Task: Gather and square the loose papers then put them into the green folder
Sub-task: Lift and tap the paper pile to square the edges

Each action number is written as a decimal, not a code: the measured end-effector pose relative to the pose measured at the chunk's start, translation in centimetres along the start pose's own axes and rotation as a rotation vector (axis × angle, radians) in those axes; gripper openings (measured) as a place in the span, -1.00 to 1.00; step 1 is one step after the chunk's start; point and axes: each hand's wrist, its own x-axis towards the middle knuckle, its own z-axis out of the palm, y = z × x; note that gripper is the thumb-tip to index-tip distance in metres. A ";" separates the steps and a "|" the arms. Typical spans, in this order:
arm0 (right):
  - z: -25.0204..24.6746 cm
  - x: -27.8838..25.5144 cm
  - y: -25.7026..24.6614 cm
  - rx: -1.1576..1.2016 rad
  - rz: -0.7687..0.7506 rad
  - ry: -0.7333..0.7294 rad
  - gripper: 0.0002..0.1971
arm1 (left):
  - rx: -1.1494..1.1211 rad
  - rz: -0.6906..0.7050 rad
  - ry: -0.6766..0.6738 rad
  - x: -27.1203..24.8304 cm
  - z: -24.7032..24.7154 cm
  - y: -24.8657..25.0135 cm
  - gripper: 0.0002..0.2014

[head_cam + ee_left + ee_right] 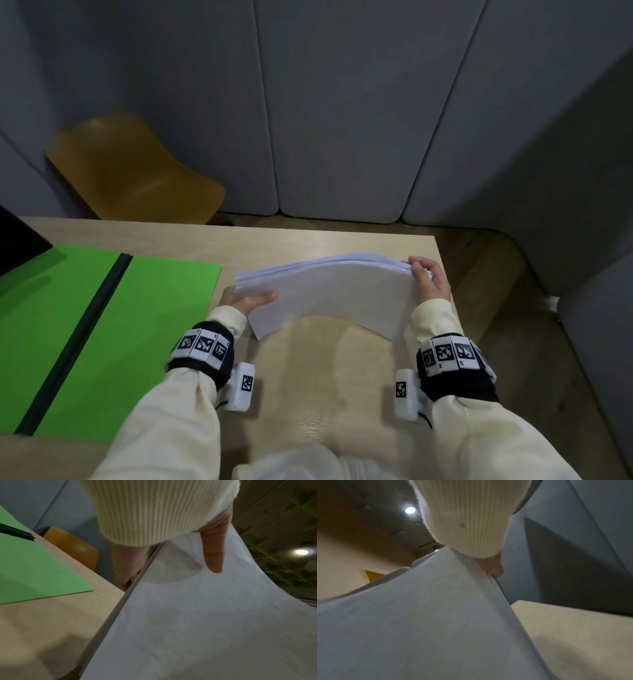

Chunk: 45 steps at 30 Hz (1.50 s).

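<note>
Both hands hold one stack of papers (329, 294) up off the table (308, 377), stack bowed upward in the middle, long axis running left-right between the hands. Left hand (245, 301) grips the left short edge, thumb on top, fingers underneath. Right hand (430, 279) grips the right short edge, fingers curled over it. Far edges look slightly fanned, so squaring is probably not finished. Folder (113, 339) lies open and flat on the table to the left of the stack, just beside the left hand, its dark spine (75, 342) running near-to-far, so crosswise to the stack's long axis. Left hand is the nearer one; the move into the folder likely goes leftward. Beyond: a yellow chair (133, 171), grey wall panels (342, 102).
</note>
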 end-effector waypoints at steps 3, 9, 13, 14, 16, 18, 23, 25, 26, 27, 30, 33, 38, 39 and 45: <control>-1.4 0.5 1.3 -0.038 -0.067 -0.192 -0.53 | 0.001 0.019 -0.004 -1.1 0.3 0.5 0.16; -2.3 0.7 4.5 -0.256 -0.071 -0.502 0.34 | 0.113 -0.070 0.113 -2.8 2.1 2.2 -0.17; -2.2 0.2 4.2 -0.211 -0.145 -0.565 0.44 | 0.038 -0.056 0.166 -3.4 3.3 2.9 -0.32; -2.4 0.2 4.2 -0.195 -0.140 -0.568 0.44 | 0.012 -0.048 0.182 -3.5 3.2 3.1 -0.41; -3.1 0.1 4.9 -0.142 -0.121 -0.585 0.37 | 0.016 0.011 0.234 -3.8 2.9 3.4 -0.55; -3.9 0.2 5.8 -0.084 -0.068 -0.617 0.23 | 0.048 0.062 0.277 -3.7 2.6 3.6 -0.62; -4.4 -0.7 6.3 0.027 0.055 -0.602 0.16 | 0.123 0.090 0.315 -4.1 1.9 5.0 -0.72; -4.2 -1.0 6.0 -0.054 0.094 -0.553 -0.04 | 0.119 0.131 0.287 -4.3 1.7 5.7 -0.75; -3.9 -1.2 5.7 -0.097 0.105 -0.486 -0.22 | 0.114 0.160 0.254 -4.5 1.6 6.1 -0.79; -3.6 -1.4 5.1 -0.113 0.114 -0.386 -0.39 | 0.115 0.195 0.220 -5.1 1.6 6.7 -0.85; -3.0 -1.5 2.5 -0.070 0.045 -0.144 -0.51 | 0.035 0.333 0.148 -5.6 1.1 7.6 -0.82; -3.0 -1.6 -0.4 -0.068 -0.183 -0.166 -0.64 | -0.110 0.424 0.082 -6.0 -0.1 7.6 -0.76; -3.2 -2.6 0.7 -0.188 -0.220 -0.295 -0.70 | -0.021 0.389 -0.020 -5.4 -0.5 4.9 -0.83; -3.2 -2.7 1.4 -0.183 -0.184 -0.280 -0.69 | -0.044 0.361 -0.014 -5.5 -0.2 4.5 -0.85; -2.5 -2.8 1.7 -0.083 -0.072 -0.145 -0.77 | -0.258 0.203 0.127 -4.8 1.4 4.2 -0.88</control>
